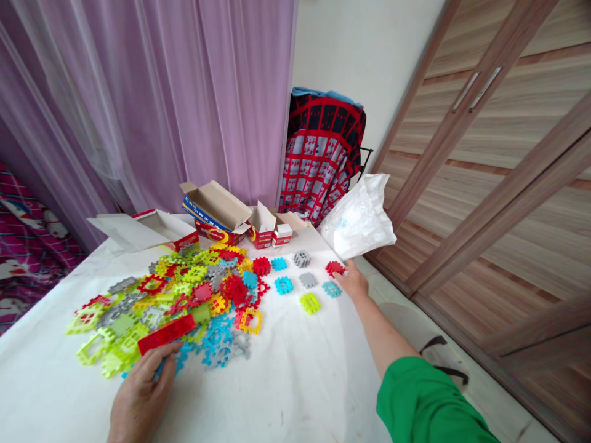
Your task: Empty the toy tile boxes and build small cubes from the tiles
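A heap of red, green, yellow, blue and grey waffle-block pieces [175,301] covers the left half of a white table [300,381]. My left hand [138,397] rests at the heap's near edge, fingers curled on a blue piece, just below a long red plate [167,333]. My right hand [353,281], green sleeve behind it, reaches to the table's right edge and pinches a small red block [334,268]. Beside it, separate small blocks lie in rows: a grey block [301,258], a blue block [283,285], a lime block [309,302].
Opened cardboard boxes [217,212] stand at the table's far side. A white plastic bag [360,218] hangs at the far right corner. A chair draped with a red patterned cloth [321,157] stands behind. Wooden wardrobe doors [498,184] fill the right; purple curtains [161,92] the left.
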`<state>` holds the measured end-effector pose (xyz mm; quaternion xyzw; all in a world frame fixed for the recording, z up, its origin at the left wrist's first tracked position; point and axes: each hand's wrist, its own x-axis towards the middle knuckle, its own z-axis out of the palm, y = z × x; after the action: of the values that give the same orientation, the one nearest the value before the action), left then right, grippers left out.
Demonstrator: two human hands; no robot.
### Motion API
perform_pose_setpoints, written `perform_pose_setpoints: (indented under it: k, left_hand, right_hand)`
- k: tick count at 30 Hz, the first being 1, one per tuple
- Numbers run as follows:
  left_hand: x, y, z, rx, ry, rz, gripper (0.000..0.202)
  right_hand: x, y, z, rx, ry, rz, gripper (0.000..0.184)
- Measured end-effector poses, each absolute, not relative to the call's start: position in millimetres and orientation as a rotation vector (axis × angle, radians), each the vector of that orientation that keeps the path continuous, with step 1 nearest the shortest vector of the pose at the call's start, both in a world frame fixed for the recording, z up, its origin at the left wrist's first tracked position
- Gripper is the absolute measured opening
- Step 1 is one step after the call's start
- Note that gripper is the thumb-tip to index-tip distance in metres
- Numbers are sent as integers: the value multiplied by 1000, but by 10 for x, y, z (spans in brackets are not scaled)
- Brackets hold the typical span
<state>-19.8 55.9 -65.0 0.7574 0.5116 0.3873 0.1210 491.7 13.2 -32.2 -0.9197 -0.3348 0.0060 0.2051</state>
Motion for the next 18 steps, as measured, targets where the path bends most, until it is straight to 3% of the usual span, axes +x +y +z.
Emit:
perform_pose_setpoints:
  k: [18]
  left_hand:
    - [-221,570,-695,2221,1480,1137,33]
  right_hand:
    - [4911,138,-279,-2639,-994,20,60]
